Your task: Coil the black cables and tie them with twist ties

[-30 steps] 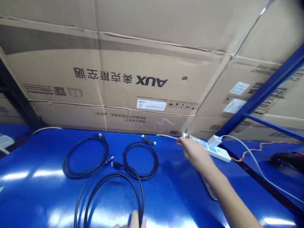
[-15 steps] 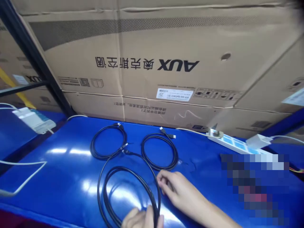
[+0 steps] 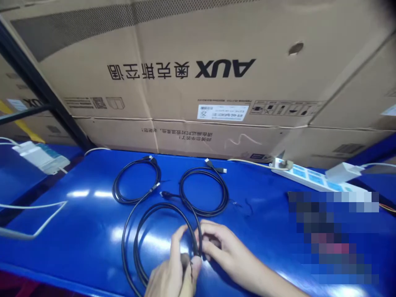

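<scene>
A loosely looped black cable [image 3: 139, 231] with plug ends lies in front of me on the blue surface. My left hand [image 3: 175, 268] grips the right side of its loops between thumb and fingers. A thin dark strand [image 3: 192, 270] shows by the left thumb; I cannot make out what it is. My right hand [image 3: 221, 245] is at the same spot, its fingers curled and pinched against the cable. Behind lie two more coiled black cables, one at the left [image 3: 116, 187] and one at the right [image 3: 227, 194]. One plug end of the front cable rests near the right coil.
A large cardboard box [image 3: 173, 99] stands along the back of the blue surface [image 3: 86, 231]. At the right is a white power strip [image 3: 305, 176] with a white adapter [image 3: 343, 172]. Another white power strip [image 3: 43, 159] and a white cord [image 3: 46, 220] are at the left. A pixelated patch hides part of the right side.
My left hand has moved up along the loops to meet my right hand. The right hand has shifted slightly left and down onto the cable. The camera view has tilted slightly.
</scene>
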Tool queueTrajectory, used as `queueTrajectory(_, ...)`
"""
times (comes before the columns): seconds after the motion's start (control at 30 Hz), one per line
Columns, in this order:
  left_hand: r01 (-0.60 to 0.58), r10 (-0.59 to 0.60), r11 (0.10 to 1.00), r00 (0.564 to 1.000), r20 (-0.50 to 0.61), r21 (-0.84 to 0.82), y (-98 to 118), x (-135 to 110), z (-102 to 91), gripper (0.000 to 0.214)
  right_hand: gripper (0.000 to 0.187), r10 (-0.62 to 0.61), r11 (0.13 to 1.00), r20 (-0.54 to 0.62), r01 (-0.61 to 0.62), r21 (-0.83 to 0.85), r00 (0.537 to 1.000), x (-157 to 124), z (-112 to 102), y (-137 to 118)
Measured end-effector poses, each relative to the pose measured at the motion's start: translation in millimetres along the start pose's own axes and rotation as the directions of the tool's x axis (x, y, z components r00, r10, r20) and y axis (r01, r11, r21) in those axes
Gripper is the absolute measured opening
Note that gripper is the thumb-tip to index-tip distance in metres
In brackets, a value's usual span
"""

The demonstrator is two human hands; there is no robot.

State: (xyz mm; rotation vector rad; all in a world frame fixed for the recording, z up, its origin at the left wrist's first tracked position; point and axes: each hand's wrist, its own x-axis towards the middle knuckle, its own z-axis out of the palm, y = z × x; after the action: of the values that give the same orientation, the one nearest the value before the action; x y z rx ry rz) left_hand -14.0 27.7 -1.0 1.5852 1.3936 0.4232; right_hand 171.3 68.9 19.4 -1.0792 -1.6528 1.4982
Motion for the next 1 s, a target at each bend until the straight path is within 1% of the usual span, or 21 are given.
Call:
queueTrajectory(0.03, -0.010, 0.027, 0.988, 0.993, 0.111, -0.153, 3, 2, -8.9, 0.076, 0.021, -0.024, 1.000, 0.011, 0.024, -0.005, 1.000, 0, -1, -1)
queueTrajectory(0.07, 0.002, 0.073, 0.949, 0.971, 0.228, -0.315, 5, 5, -17.4, 0.085, 0.020, -0.049, 0.999, 0.022, 0.049, -0.007, 0.999, 0, -1, -3)
queueTrajectory(0.1, 0.053, 0.117, 0.888, 0.935, 0.336, -0.457, 7, 9, -24.9, 0.092, 0.018, -0.070, 0.997, 0.032, 0.071, -0.005, 0.997, 0, -1, -6)
queueTrajectory(0.13, 0.122, 0.167, 0.810, 0.889, 0.426, -0.573, 8, 12, -31.5, 0.098, 0.017, -0.087, 0.996, 0.038, 0.087, 0.002, 0.995, 0, -2, -8)
queueTrajectory(0.17, 0.201, 0.207, 0.728, 0.847, 0.489, -0.656, 10, 15, -37.0, 0.104, 0.016, -0.100, 0.995, 0.038, 0.100, 0.012, 0.994, 0, -3, -10)
queueTrajectory(0.2, 0.278, 0.240, 0.642, 0.812, 0.532, -0.714, 11, 18, -41.3, 0.108, 0.015, -0.115, 0.993, 0.036, 0.114, 0.022, 0.993, 1, -4, -11)
queueTrajectory(0.23, 0.341, 0.259, 0.564, 0.792, 0.553, -0.752, 12, 21, -44.4, 0.109, 0.015, -0.130, 0.991, 0.031, 0.129, 0.031, 0.991, 1, -5, -12)
queueTrajectory(0.27, 0.391, 0.273, 0.495, 0.778, 0.566, -0.776, 13, 23, -46.6, 0.105, 0.015, -0.141, 0.989, 0.027, 0.139, 0.039, 0.990, 1, -6, -12)
queueTrajectory(0.3, 0.427, 0.286, 0.438, 0.768, 0.573, -0.791, 13, 25, -47.7, 0.098, 0.015, -0.146, 0.988, 0.030, 0.144, 0.048, 0.989, 1, -8, -12)
queueTrajectory(0.33, 0.450, 0.296, 0.398, 0.762, 0.577, -0.799, 13, 27, -48.2, 0.088, 0.014, -0.150, 0.987, 0.040, 0.147, 0.059, 0.988, 2, -8, -11)
queueTrajectory(0.4, 0.482, 0.314, 0.356, 0.745, 0.588, -0.800, 12, 29, -47.4, 0.067, 0.013, -0.151, 0.985, 0.066, 0.144, 0.093, 0.986, 2, -10, -8)
queueTrajectory(0.47, 0.504, 0.336, 0.323, 0.730, 0.595, -0.801, 8, 30, -45.7, 0.051, 0.013, -0.138, 0.984, 0.089, 0.126, 0.129, 0.986, 1, -10, -6)
queueTrajectory(0.5, 0.511, 0.334, 0.311, 0.730, 0.596, -0.801, 6, 30, -44.8, 0.045, 0.013, -0.124, 0.983, 0.097, 0.109, 0.148, 0.988, 1, -10, -5)
queueTrajectory(0.57, 0.510, 0.318, 0.302, 0.743, 0.589, -0.805, 3, 30, -42.7, 0.033, 0.013, -0.092, 0.979, 0.107, 0.070, 0.192, 0.990, 1, -10, -4)
queueTrajectory(0.6, 0.509, 0.308, 0.307, 0.747, 0.590, -0.804, 2, 30, -41.4, 0.031, 0.013, -0.076, 0.975, 0.112, 0.050, 0.215, 0.991, 1, -10, -3)
queueTrajectory(0.67, 0.498, 0.296, 0.318, 0.756, 0.584, -0.807, 2, 30, -38.2, 0.037, 0.013, -0.055, 0.969, 0.115, 0.025, 0.246, 0.992, 1, -9, 0)
queueTrajectory(0.73, 0.481, 0.292, 0.334, 0.765, 0.574, -0.811, 4, 31, -34.6, 0.054, 0.013, -0.038, 0.971, 0.095, 0.015, 0.239, 0.995, 1, -8, 2)
queueTrajectory(0.8, 0.454, 0.274, 0.358, 0.784, 0.557, -0.816, 6, 32, -31.3, 0.069, 0.013, -0.027, 0.979, 0.063, 0.013, 0.203, 0.998, 0, -6, 2)
queueTrajectory(0.83, 0.434, 0.261, 0.375, 0.799, 0.543, -0.819, 6, 32, -30.2, 0.072, 0.013, -0.025, 0.982, 0.057, 0.014, 0.186, 0.998, 0, -6, 0)
queueTrajectory(0.87, 0.411, 0.249, 0.399, 0.812, 0.528, -0.820, 6, 32, -29.3, 0.073, 0.014, -0.029, 0.984, 0.069, 0.016, 0.180, 0.997, -1, -5, -3)
queueTrajectory(1.0, 0.286, 0.240, 0.507, 0.859, 0.452, -0.813, -2, 28, -27.7, 0.075, 0.024, -0.054, 0.986, 0.186, 0.022, 0.167, 0.981, -5, -5, -17)
